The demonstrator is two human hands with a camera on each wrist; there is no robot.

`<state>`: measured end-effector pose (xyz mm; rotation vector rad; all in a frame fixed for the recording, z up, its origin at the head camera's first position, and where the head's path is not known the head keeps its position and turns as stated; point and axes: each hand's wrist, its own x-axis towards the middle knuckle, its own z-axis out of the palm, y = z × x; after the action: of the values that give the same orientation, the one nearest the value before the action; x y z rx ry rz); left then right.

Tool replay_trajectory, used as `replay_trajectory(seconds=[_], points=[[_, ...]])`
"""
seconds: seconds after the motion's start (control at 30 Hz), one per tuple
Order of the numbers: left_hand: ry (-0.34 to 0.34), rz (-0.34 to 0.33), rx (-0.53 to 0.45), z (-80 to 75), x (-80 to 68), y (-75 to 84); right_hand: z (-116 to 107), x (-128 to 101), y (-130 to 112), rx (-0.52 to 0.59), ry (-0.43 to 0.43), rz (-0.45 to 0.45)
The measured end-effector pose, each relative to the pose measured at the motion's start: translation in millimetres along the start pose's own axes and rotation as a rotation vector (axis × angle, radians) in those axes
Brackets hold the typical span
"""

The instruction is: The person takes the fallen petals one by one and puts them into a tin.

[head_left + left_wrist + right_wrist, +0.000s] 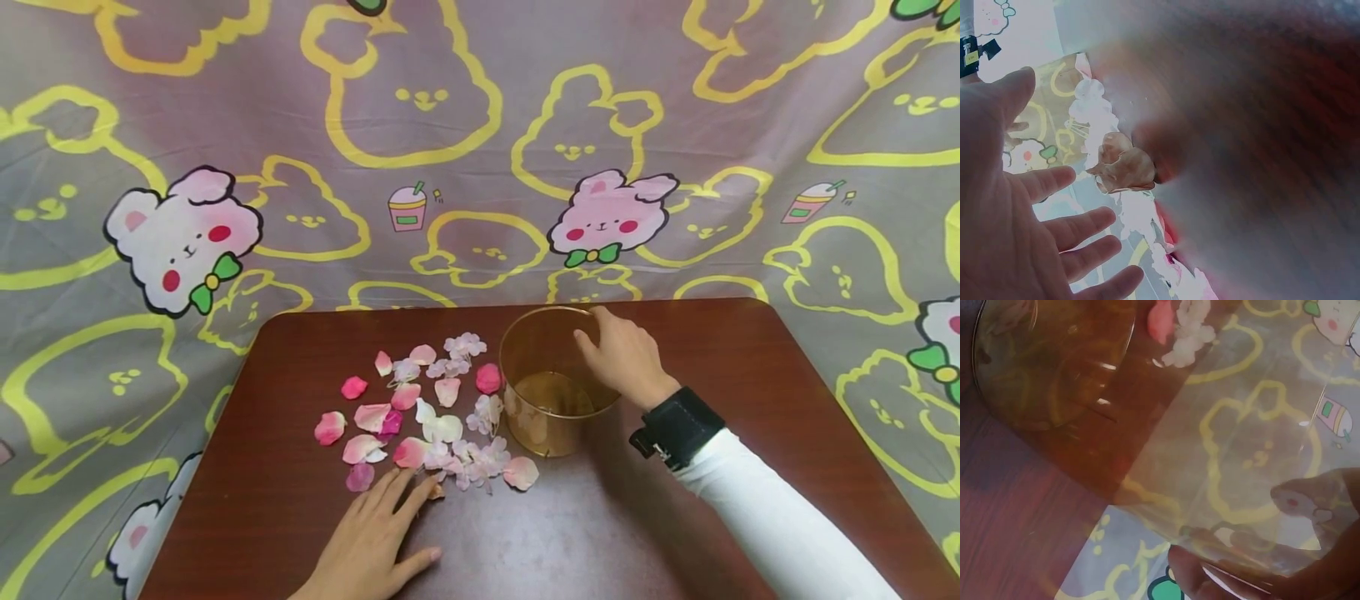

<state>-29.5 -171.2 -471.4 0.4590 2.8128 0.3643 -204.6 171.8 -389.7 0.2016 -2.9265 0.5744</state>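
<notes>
**Hands at the petals and the clear tub**

A scatter of pink and white fabric flower petals (427, 412) lies on the dark reddish-brown wooden table (675, 533), spread left of a round, clear amber-tinted plastic tub (551, 383) that stands upright near the table's middle. The nearest petals lie just beside the tub's left wall.

The left hand (378, 537) rests palm down on the table at the near edge of the scatter, its fingers straight and spread apart, the fingertips touching or all but touching the closest petals; it grips nothing. In the left wrist view the same hand (1016, 231) shows an open palm with separated fingers (1082, 225), and a brownish petal (1122, 165) lies just beyond them, the rest blurred.

The right hand (622, 358) holds the tub at its right rim, fingers curled over the edge and thumb against the wall. The right wrist view looks through the transparent wall (1222, 456), with a fingertip (1194, 575) pressed on it. That arm wears a white sleeve (772, 517) and a black wrist strap (675, 425).

A grey cloth printed with yellow rabbit outlines and pink cartoon rabbits (480, 150) hangs behind and around the table
</notes>
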Motion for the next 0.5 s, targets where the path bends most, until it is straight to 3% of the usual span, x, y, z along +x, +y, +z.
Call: replay_trajectory(seconds=[0.5], points=[[0.074,0.023,0.011,-3.4,0.9,0.0,2.9,3.3,-0.3,-0.028,0.072,0.036]])
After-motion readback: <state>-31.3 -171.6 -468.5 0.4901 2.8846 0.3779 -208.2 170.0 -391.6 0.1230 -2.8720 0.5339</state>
